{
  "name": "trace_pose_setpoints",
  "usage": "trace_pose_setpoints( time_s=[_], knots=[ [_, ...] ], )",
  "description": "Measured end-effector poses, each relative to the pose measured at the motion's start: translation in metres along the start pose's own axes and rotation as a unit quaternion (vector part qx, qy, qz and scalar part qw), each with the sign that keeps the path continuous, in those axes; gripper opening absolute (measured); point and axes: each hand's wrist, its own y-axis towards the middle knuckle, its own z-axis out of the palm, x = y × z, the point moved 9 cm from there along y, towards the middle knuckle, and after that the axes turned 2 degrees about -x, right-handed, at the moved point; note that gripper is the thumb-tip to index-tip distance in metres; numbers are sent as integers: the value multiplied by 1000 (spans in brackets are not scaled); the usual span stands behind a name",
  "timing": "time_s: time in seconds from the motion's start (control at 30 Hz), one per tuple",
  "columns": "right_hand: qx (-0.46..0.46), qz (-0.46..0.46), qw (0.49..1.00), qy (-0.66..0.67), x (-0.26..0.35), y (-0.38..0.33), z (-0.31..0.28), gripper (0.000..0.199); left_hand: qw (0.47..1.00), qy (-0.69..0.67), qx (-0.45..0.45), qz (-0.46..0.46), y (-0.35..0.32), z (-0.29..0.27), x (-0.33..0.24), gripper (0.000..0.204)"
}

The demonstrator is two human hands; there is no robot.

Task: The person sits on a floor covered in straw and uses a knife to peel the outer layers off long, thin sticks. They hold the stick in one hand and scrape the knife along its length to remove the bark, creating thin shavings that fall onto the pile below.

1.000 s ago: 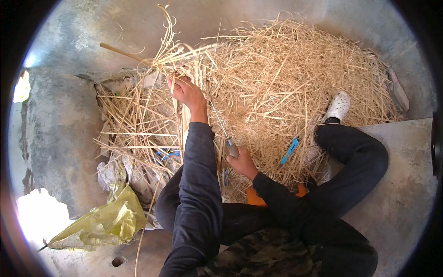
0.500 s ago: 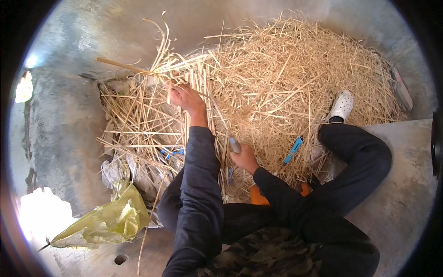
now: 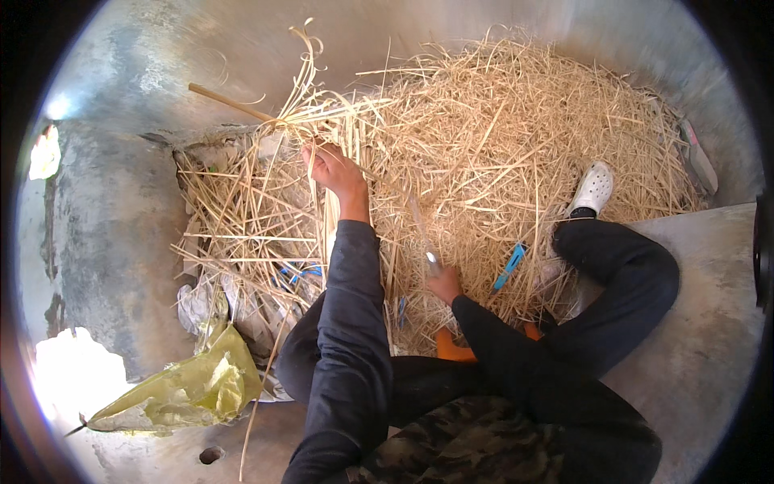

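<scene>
1. the left hand (image 3: 334, 169) is closed, its fingers curled and pinching a bunch of pale strips (image 3: 305, 85); the exact contact under the fingers is partly hidden.
2. the strips lie across that grip: their loose ends fan out and curl up beyond the fingertips, while other flat lengths run down beside the wrist.
3. a darker stick (image 3: 230, 103) juts out to the left from the same bunch, just beyond the fingers.
4. the right hand (image 3: 445, 284), lower and nearer the body, is wrapped round the handle of a knife (image 3: 434, 260).
5. the knife sticks out from the top of that fist, its thin, blurred blade slanting up and left toward the strips; whether it touches any of them i cannot tell.
6. a big heap of shavings (image 3: 516, 137) spreads to the right of both hands.
7. a blue cutter (image 3: 509, 268) lies on the heap, to the right of the right hand and apart from it.
</scene>
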Motion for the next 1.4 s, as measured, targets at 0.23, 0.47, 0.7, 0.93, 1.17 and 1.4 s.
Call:
trace_pose_setpoints(
  time_s=[0.23, 0.47, 0.7, 0.93, 1.17, 1.4],
  knots=[
    [165, 197, 957, 136, 13, -1, 4, 17, 998, -52, 4, -26, 4, -9, 4, 18],
    [106, 309, 944, 39, -91, -50, 21, 15, 997, -69, -20, 0, 2, -2, -9, 18],
    [200, 471, 673, 534, 8, -41, 24, 10, 999, 24, 1, 36, 16, -26, 2, 11],
    [225, 165, 937, 209, 141, -20, -9, 12, 994, -101, 13, -51, 9, -30, 11, 28],
    [109, 273, 953, 77, -29, -18, 38, 19, 986, -155, -2, -57, 12, -39, 14, 33],
    [111, 43, 984, 132, 99, -4, 15, 20, 989, -141, -7, -51, 13, -36, 8, 32]
  ],
)
